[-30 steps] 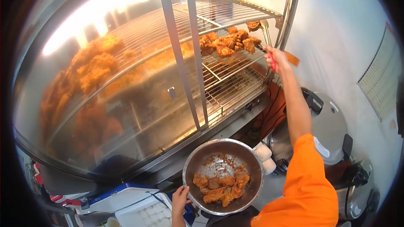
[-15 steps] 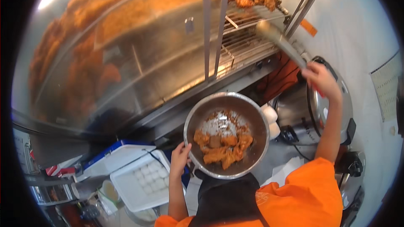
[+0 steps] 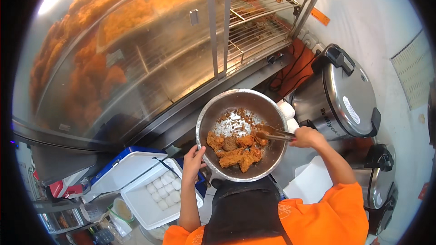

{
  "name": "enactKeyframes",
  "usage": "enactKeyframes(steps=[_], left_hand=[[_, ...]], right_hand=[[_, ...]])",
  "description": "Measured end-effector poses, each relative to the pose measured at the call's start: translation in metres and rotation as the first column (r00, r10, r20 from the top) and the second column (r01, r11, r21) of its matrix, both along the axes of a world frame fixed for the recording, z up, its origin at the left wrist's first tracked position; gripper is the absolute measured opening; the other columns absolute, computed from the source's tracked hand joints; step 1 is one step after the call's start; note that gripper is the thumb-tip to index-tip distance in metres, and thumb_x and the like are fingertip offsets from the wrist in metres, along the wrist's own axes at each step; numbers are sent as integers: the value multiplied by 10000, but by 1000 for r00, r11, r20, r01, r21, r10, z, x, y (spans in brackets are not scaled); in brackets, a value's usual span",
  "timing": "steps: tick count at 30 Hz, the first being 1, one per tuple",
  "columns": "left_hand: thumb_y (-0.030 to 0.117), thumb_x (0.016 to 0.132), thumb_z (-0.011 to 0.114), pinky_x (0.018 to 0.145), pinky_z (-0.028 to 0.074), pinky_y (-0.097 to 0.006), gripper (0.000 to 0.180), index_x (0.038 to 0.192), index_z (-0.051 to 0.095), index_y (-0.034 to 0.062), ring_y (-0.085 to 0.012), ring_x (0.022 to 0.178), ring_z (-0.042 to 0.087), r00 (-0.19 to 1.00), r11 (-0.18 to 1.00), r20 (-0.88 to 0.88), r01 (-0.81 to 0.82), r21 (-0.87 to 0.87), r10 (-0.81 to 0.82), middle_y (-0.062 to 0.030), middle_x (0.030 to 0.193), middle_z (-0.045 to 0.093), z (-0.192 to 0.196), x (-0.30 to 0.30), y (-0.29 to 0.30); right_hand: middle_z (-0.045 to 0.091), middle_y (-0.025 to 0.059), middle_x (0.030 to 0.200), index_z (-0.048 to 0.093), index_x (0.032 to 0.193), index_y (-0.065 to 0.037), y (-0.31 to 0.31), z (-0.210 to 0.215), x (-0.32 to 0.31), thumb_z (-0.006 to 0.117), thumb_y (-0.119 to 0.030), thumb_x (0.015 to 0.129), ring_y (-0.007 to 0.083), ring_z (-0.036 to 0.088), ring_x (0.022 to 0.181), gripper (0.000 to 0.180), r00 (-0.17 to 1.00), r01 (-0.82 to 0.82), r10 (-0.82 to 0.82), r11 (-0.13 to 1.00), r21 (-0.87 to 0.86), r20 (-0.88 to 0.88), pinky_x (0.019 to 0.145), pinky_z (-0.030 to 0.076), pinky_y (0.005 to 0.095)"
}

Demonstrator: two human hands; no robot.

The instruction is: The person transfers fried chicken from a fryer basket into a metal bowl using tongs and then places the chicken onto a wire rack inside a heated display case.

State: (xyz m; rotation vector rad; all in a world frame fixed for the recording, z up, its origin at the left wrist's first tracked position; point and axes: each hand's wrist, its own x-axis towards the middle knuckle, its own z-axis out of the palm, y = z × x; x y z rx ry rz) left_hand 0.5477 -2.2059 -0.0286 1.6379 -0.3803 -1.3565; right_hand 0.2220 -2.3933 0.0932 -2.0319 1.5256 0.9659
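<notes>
A steel bowl [image 3: 270, 163] stands in front of my body. Its near half holds several pieces of fried chicken [image 3: 234, 154]; brown crumbs [image 3: 236, 113] and a bright white patch lie in the far half. I cannot tell whether the white is powder or glare. My left hand [image 3: 194, 162] is closed on the bowl's left rim, thumb and fingers pinching the edge. From the right, my right hand [image 3: 307, 137] grips metal tongs [image 3: 277, 132]. They reach over the right rim, with their tips beside the chicken; it is unclear whether they touch a piece.
A glass-fronted warming cabinet [image 3: 220, 76] with fried chicken on wire racks [image 3: 254, 16] fills the far left. Two steel cookers [image 3: 313, 104] stand to the right. At lower left is an open cooler box [image 3: 141, 208] holding white wrapped bundles [image 3: 163, 190]. White paper [image 3: 309, 181] lies right of the bowl.
My right hand has brought the tongs from near the cabinet rack down and left into the bowl. The left hand stays on the rim. The whole view has shifted slightly.
</notes>
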Motion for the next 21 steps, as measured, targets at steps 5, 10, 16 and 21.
enactKeyframes(steps=[5,10,16,21], left_hand=[[325,872,574,634,511,-281,389,1149,553,52,-51,677,550,1000,1000,-6,-13,6,13,16,851,600,1,-3,0],[319,877,569,618,506,-266,380,1151,553,58,-49,666,543,1000,1000,7,2,-5,-2,24,845,594,3,-2,1],[316,834,637,604,500,-268,505,1218,509,13,-71,671,487,998,1000,-53,-25,-16,24,20,725,497,-2,-6,-3],[318,848,619,586,495,-253,413,1153,555,47,-62,664,511,999,999,-42,-27,-41,25,13,756,545,-1,-6,1]], right_hand=[[605,105,638,629,707,4,-7,53,6,592,-468,810,184,568,506,485,977,197,-176,963,184,-124,492,474,319],[510,20,572,545,710,-39,-11,25,11,588,-457,827,131,473,442,436,939,343,-321,842,417,-124,403,395,270],[451,-5,534,473,705,-79,5,-42,-15,567,-417,863,83,393,376,384,601,641,-797,518,567,49,331,300,237],[447,17,506,475,692,-72,13,-9,-25,551,-373,881,86,350,328,364,377,572,-851,524,631,364,290,260,232]])
